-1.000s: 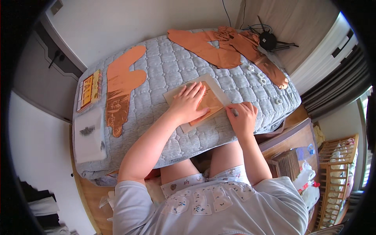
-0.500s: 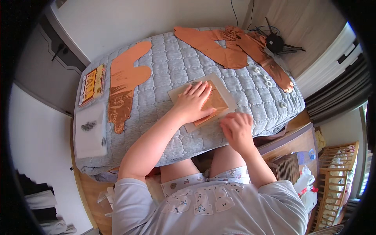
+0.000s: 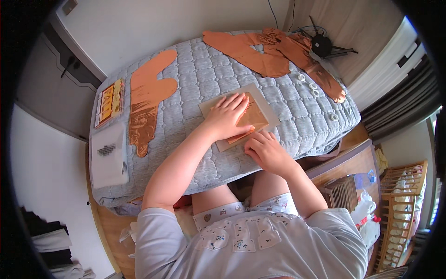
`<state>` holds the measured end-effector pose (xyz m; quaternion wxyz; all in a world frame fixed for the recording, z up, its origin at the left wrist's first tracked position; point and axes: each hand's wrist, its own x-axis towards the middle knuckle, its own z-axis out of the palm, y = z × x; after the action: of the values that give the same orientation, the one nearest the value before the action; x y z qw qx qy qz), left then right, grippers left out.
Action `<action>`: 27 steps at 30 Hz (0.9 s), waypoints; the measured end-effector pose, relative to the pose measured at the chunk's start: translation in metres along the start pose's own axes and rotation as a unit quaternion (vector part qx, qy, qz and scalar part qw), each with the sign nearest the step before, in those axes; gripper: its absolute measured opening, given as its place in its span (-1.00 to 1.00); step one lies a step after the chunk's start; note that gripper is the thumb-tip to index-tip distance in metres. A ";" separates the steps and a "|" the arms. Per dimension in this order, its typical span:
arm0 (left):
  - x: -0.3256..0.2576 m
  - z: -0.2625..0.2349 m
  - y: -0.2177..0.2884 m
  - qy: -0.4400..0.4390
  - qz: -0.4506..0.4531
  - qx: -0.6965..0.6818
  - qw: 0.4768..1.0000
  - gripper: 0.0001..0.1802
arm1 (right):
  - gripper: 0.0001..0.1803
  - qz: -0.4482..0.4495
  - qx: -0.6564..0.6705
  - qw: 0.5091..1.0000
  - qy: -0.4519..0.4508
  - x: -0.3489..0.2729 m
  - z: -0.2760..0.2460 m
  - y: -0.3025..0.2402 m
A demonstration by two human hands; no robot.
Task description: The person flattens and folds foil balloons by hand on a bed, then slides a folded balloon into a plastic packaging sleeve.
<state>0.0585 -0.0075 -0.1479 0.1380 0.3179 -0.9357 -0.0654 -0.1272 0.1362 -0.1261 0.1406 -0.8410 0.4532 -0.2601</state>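
Note:
My left hand (image 3: 227, 116) lies flat with fingers stretched over a copper-coloured folded foil piece (image 3: 254, 116), pressing it onto a greyish flat sheet or bag (image 3: 268, 106). My right hand (image 3: 265, 149) is at the near right edge of the foil piece, its fingers curled together; what they hold, if anything, is hidden. A flat, deflated copper foil balloon (image 3: 151, 86) is spread to the left. More deflated copper foil balloons (image 3: 260, 59) lie at the far right, partly overlapping and crumpled.
A quilted grey mattress (image 3: 195, 69) bears everything. Along its left edge lie a yellow-and-red packet (image 3: 109, 103) and a whitish plastic packet (image 3: 109, 160). Small white rolls (image 3: 314, 88) sit at the right. A black router (image 3: 321, 45) stands behind; a wooden crib (image 3: 403, 200) is at right.
My right hand has moved left and inward, closer to the near edge of the foil piece. My left hand stays flat on it. The view has shifted slightly.

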 end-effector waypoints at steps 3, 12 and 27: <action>0.002 0.000 0.002 -0.002 0.002 -0.003 1.000 0.11 | -0.87 -0.008 -0.039 0.999 0.029 -0.004 0.002 -0.001; -0.003 0.002 -0.001 -0.020 0.046 0.037 0.998 0.11 | -0.71 0.178 0.544 0.813 0.105 -0.089 -0.057 0.028; -0.058 -0.008 0.059 0.014 0.080 -0.028 0.996 0.03 | -0.63 0.095 0.151 0.980 0.085 -0.091 -0.017 0.037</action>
<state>0.0706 0.0746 -0.1408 0.1645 0.2387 -0.9541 -0.0756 -0.2036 0.1918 -0.1580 0.2512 -0.7376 0.4970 -0.3819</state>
